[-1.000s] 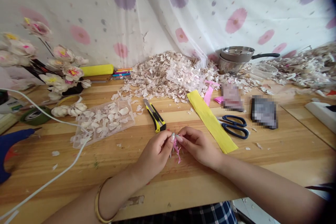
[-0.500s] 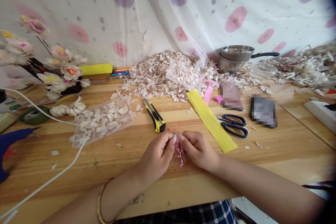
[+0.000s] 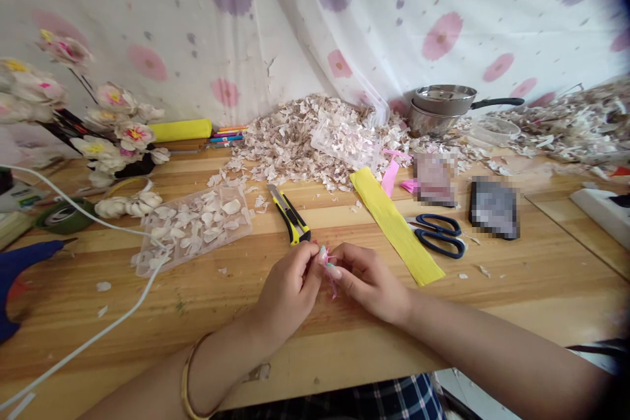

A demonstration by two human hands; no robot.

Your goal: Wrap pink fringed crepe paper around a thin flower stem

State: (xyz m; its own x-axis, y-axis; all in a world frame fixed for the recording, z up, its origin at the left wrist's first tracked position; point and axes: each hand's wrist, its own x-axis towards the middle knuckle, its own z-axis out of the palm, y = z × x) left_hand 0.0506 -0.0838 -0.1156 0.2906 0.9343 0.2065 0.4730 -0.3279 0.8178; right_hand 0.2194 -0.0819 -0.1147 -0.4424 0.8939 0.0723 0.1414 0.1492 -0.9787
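Near the front middle of the wooden table, my left hand (image 3: 289,285) pinches a thin, frayed pink paper strip (image 3: 334,289) between thumb and forefinger. My right hand (image 3: 370,281) meets it from the other side, its thumb and fingers closed on the same strip. Most of the strip is hidden by the fingertips; a short twisted end hangs below them. Just beyond my left hand lies a yellow and black utility knife (image 3: 290,213). A flat yellow crepe paper strip (image 3: 396,223) and dark-handled scissors (image 3: 440,234) lie to the right of my right hand.
Left of the knife, a clear plastic tray (image 3: 197,223) holds white petals. A white cable (image 3: 115,321) and a blue glue gun (image 3: 27,275) are at the left, near flowers (image 3: 113,98) on stems. A petal heap (image 3: 295,138) and metal pans (image 3: 443,108) stand behind.
The fingertips have shifted slightly left and turned, with the right thumb lower. Less of the pink strip hangs below the hands now.
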